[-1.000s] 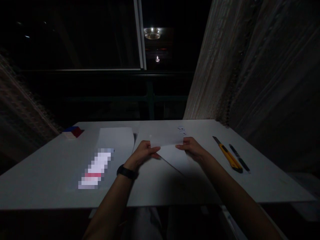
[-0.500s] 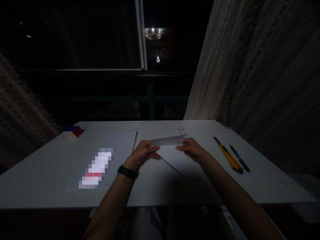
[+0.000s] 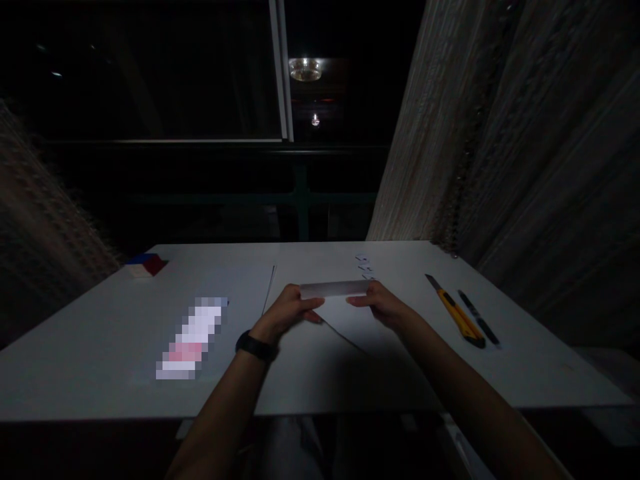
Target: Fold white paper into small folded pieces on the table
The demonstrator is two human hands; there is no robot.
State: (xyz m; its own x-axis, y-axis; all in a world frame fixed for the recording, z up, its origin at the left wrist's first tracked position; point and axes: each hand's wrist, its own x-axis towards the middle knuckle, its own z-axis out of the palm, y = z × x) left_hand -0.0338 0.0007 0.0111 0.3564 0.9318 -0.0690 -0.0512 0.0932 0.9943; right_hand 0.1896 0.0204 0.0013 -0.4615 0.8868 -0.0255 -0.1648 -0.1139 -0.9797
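A sheet of white paper (image 3: 334, 289) is held between my two hands, its far edge turned up into a narrow folded strip. My left hand (image 3: 290, 310), with a dark watch on the wrist, pinches the strip's left end, thumb on the near side. At the right end, my right hand (image 3: 379, 303) pinches the paper the same way. Below the strip the rest of the sheet slopes toward me, and a dark line runs diagonally along its lower left edge. Just beyond the paper lie several small white pieces with dark marks (image 3: 367, 267).
On the white table (image 3: 320, 393), a yellow utility knife (image 3: 457, 313) with its blade out lies right, beside a dark pen (image 3: 479, 318). White sheets (image 3: 245, 293) and a bright pixelated strip (image 3: 193, 340) lie left. A puzzle cube (image 3: 146, 265) sits far left. Curtains (image 3: 410, 133) hang beside a dark window.
Both hands have come slightly nearer to me, with the upturned strip now lower and more level. More of the small marked pieces show beyond it.
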